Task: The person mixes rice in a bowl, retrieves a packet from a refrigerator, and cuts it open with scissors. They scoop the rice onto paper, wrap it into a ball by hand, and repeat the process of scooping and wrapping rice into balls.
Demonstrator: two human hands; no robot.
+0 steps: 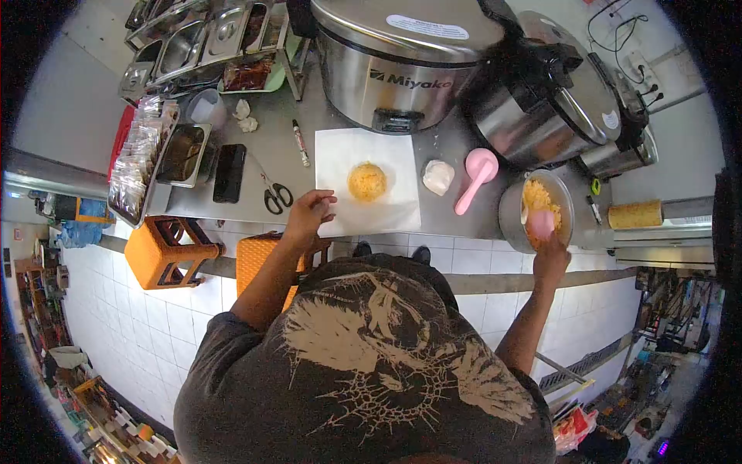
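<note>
A sheet of white paper [402, 209] lies on the steel counter with a round mound of yellow rice [367, 182] at its middle. My left hand [308, 215] is at the paper's left edge, its fingers bent and apart, with nothing visible in them. At the right, my right hand [551, 261] grips a pink rice scoop [542, 224]; its handle is mostly hidden by the fingers. The scoop's head is down in a bowl [570, 205] holding more yellow rice [545, 192]. A second pink scoop [481, 172] and a crumpled white plastic bag [438, 177] lie between paper and bowl.
Large rice cookers [402, 69] line the back of the counter [255, 147]. Scissors [275, 195], a marker [301, 144], a phone [229, 173] and a tray of packets [143, 155] sit left. Orange stools [166, 251] stand below the front edge.
</note>
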